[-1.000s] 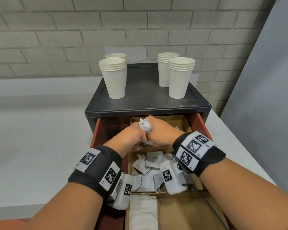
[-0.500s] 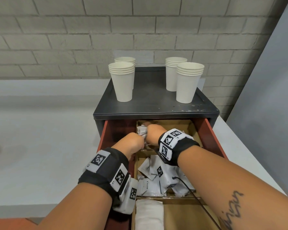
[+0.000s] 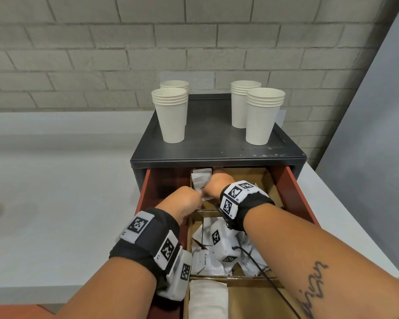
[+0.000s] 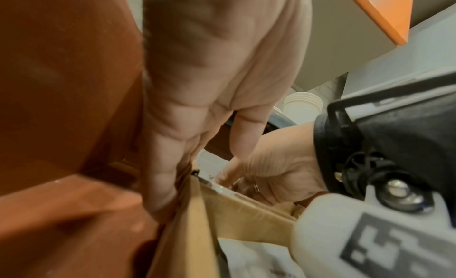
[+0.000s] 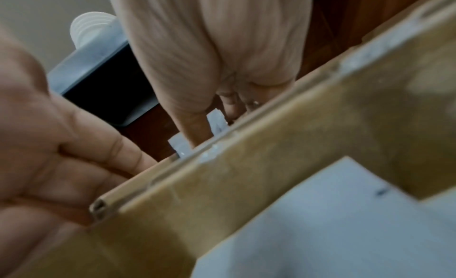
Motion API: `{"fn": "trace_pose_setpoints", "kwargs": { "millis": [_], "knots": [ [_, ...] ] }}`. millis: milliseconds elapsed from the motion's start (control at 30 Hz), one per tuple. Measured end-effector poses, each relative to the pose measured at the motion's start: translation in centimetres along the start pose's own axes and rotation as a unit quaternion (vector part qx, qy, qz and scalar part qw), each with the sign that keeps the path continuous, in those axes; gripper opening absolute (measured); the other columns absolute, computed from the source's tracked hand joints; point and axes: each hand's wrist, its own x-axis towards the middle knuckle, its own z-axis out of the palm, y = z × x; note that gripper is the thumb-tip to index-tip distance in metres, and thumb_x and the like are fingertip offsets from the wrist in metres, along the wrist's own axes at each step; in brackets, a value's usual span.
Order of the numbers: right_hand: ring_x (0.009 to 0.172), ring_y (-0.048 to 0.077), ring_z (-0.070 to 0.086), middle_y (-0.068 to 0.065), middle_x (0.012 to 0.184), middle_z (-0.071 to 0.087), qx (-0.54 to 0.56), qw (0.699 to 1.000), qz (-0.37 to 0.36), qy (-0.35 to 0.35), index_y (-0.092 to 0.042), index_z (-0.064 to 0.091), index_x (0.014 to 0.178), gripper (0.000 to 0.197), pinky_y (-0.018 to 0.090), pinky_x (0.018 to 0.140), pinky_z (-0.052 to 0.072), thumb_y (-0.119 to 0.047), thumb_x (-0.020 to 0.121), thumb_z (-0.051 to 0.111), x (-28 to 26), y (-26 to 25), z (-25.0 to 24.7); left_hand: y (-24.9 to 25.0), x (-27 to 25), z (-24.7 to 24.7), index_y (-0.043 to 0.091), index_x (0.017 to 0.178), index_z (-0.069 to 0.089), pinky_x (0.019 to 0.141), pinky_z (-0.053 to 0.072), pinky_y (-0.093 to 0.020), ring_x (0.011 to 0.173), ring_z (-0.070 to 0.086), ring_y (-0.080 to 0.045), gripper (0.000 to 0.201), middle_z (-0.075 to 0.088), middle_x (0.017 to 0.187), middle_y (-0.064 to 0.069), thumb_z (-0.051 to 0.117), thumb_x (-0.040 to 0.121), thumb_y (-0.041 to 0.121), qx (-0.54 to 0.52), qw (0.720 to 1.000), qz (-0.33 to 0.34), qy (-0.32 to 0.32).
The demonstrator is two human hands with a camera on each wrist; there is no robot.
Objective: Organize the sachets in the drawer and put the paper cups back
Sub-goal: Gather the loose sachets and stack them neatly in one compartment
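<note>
A red drawer (image 3: 286,187) stands open with a cardboard divider (image 3: 207,210) inside. Both hands are in its back compartment on a bundle of white sachets (image 3: 200,180) that stands on edge there. My left hand (image 3: 186,200) grips the bundle's near end with curled fingers. My right hand (image 3: 215,185) pinches the bundle from the right, as the right wrist view shows at the sachets (image 5: 216,118). Loose sachets (image 3: 205,261) lie jumbled in the middle compartment. Several stacks of paper cups (image 3: 171,116) (image 3: 263,116) stand on the black cabinet top (image 3: 207,143).
White folded packs (image 3: 206,298) fill the front left compartment. A white counter (image 3: 55,203) runs left of the cabinet, a brick wall stands behind it, and a grey panel (image 3: 366,134) closes the right side. A black cable (image 3: 263,272) trails from my right wrist over the drawer.
Both hands have moved further back and down with the sachet bundle, from above the divider into the back compartment under the cabinet's edge.
</note>
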Motion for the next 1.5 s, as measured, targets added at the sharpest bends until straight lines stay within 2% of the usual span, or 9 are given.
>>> {"fn": "trace_pose_setpoints", "kwargs": {
  "millis": [167, 300, 533, 700, 867, 1067, 1300, 1433, 1500],
  "knots": [
    [0.081, 0.023, 0.053, 0.007, 0.070, 0.048, -0.031, 1.000, 0.004, -0.005, -0.008, 0.051, 0.070, 0.024, 0.030, 0.071, 0.045, -0.021, 0.090, 0.051, -0.3, -0.4, 0.1, 0.0, -0.1, 0.1, -0.002, 0.097, 0.059, 0.096, 0.047, -0.046, 0.098, 0.057, -0.035, 0.018, 0.052, 0.087, -0.016, 0.046, 0.085, -0.004, -0.017, 1.000, -0.005, -0.011],
    [0.094, 0.026, 0.058, 0.010, 0.091, 0.051, -0.032, 0.999, -0.001, -0.033, -0.008, 0.060, 0.100, 0.019, 0.031, 0.084, 0.047, -0.021, 0.093, 0.049, 0.1, -0.6, 0.5, 0.0, -0.3, -0.1, -0.003, 0.100, 0.058, 0.088, 0.047, -0.041, 0.089, 0.053, -0.032, 0.022, 0.048, 0.075, -0.011, 0.045, 0.083, -0.006, -0.025, 1.000, -0.003, -0.016],
    [0.088, 0.025, 0.055, 0.009, 0.096, 0.053, 0.003, 0.999, 0.017, -0.029, -0.007, 0.060, 0.114, 0.031, 0.032, 0.077, 0.046, -0.027, 0.092, 0.052, 1.1, -0.3, 0.8, 0.2, -0.5, -0.2, 0.002, 0.103, 0.058, 0.092, 0.048, -0.043, 0.089, 0.055, -0.032, 0.022, 0.050, 0.076, -0.012, 0.045, 0.086, -0.004, -0.026, 1.000, 0.001, -0.017],
    [0.092, 0.023, 0.059, 0.009, 0.100, 0.059, 0.068, 0.997, 0.019, 0.004, -0.007, 0.061, 0.113, 0.039, 0.032, 0.086, 0.049, -0.036, 0.087, 0.060, 0.6, 0.5, 1.0, 0.1, -0.3, -0.1, -0.004, 0.122, 0.053, 0.101, 0.045, -0.046, 0.116, 0.054, -0.040, 0.033, 0.056, 0.113, -0.025, 0.044, 0.090, -0.004, -0.048, 0.999, -0.015, -0.005],
    [0.099, 0.025, 0.063, 0.011, 0.108, 0.065, 0.133, 0.991, -0.014, 0.008, -0.004, 0.061, 0.114, 0.041, 0.033, 0.089, 0.051, -0.031, 0.084, 0.067, -1.0, 1.8, 0.4, 0.4, -0.4, -0.5, -0.005, 0.127, 0.050, 0.102, 0.044, -0.042, 0.117, 0.052, -0.035, 0.038, 0.048, 0.133, -0.027, 0.048, 0.089, -0.003, -0.069, 0.997, -0.032, 0.013],
    [0.082, 0.020, 0.058, 0.008, 0.092, 0.062, 0.033, 0.994, -0.101, 0.039, -0.005, 0.064, 0.104, 0.026, 0.026, 0.067, 0.048, -0.023, 0.085, 0.062, -5.7, 3.0, -1.5, 0.5, -0.7, -0.9, -0.003, 0.127, 0.052, 0.097, 0.046, -0.042, 0.100, 0.054, -0.032, 0.041, 0.054, 0.098, -0.021, 0.051, 0.086, -0.001, -0.082, 0.994, -0.065, -0.010],
    [0.094, 0.026, 0.065, 0.007, 0.109, 0.067, -0.050, 0.937, -0.266, -0.220, -0.022, 0.059, 0.121, 0.047, 0.038, 0.083, 0.054, -0.008, 0.077, 0.066, -10.4, 3.0, 0.9, 0.3, -0.6, -1.3, -0.001, 0.127, 0.052, 0.088, 0.047, -0.040, 0.098, 0.055, -0.031, 0.044, 0.054, 0.108, -0.021, 0.049, 0.083, -0.002, -0.086, 0.995, -0.056, -0.011],
    [0.076, 0.021, 0.062, 0.013, 0.094, 0.070, -0.002, 0.940, -0.263, -0.218, -0.014, 0.065, 0.114, 0.034, 0.033, 0.073, 0.053, -0.006, 0.081, 0.060, -10.7, 2.9, 2.2, 0.2, -1.0, -1.2, 0.000, 0.128, 0.051, 0.066, 0.044, -0.032, 0.074, 0.051, -0.024, 0.044, 0.052, 0.085, -0.015, 0.048, 0.084, -0.001, -0.100, 0.995, -0.028, -0.007],
    [0.075, 0.016, 0.060, 0.013, 0.093, 0.070, 0.088, 0.947, -0.239, -0.196, -0.012, 0.067, 0.110, 0.029, 0.026, 0.069, 0.050, -0.007, 0.085, 0.053, -10.7, 3.4, 1.5, 0.4, -1.1, -1.3, -0.002, 0.129, 0.049, 0.070, 0.042, -0.032, 0.079, 0.046, -0.026, 0.043, 0.051, 0.091, -0.018, 0.047, 0.086, -0.003, -0.102, 0.995, -0.005, -0.001]
  ]
}}
